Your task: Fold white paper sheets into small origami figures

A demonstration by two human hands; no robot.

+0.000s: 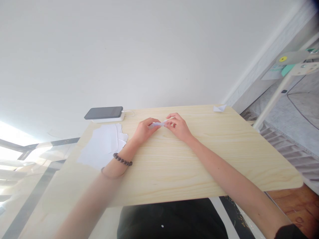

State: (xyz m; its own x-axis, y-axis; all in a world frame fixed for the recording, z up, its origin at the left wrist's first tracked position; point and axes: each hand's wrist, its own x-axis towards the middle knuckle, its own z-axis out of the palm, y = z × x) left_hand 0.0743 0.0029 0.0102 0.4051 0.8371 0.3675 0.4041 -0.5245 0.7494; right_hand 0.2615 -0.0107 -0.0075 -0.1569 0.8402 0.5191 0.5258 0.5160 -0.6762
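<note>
Between my two hands, above the middle of the wooden table, is a small folded piece of white paper (156, 124). My left hand (147, 128) pinches its left part, the fingers curled over it and hiding some of it. At the right end, my right hand (178, 126) grips the paper between thumb and fingertips, with one finger raised. Several sheets of white paper (102, 144) lie in a loose stack beside my left forearm. A dark beaded bracelet circles my left wrist.
A dark phone (104, 113) rests on a white block at the back left, a white cable (129, 112) running from it. Near the back right corner of the table (224, 149) sits a folded white paper piece (219, 108). A pale wall rises behind; a metal frame (274, 96) stands right.
</note>
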